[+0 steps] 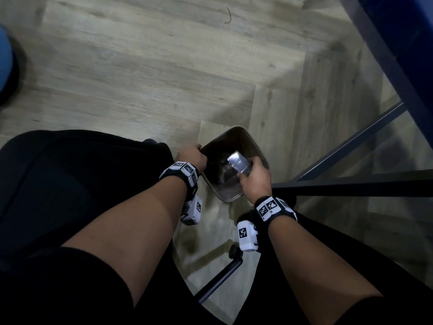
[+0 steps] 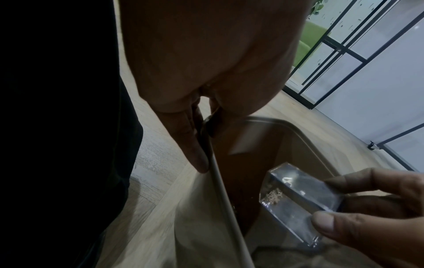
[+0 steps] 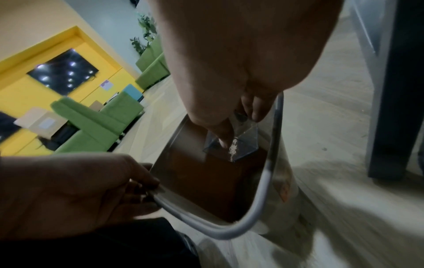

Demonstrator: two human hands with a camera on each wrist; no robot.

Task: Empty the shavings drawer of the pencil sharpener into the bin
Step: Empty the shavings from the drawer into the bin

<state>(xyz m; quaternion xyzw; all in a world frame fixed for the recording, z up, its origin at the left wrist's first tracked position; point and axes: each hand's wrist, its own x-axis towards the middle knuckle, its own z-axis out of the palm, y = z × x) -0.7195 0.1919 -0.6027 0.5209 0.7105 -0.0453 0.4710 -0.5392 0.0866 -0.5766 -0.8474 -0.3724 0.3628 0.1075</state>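
Because it is a small box of clear, thin plastic, the shavings drawer [image 2: 300, 201] is judged light, stiff and rather slippery, and somewhat brittle if squeezed; it is best taken by its closed end and side walls, as it is now pinched between thumb and fingers of the right hand [image 1: 254, 178]. It is held tilted over the open bin [image 1: 236, 134], a little pale residue [image 3: 233, 148] clinging inside. The bin's rim is gripped by the left hand [image 1: 191, 156], fingers curled over it.
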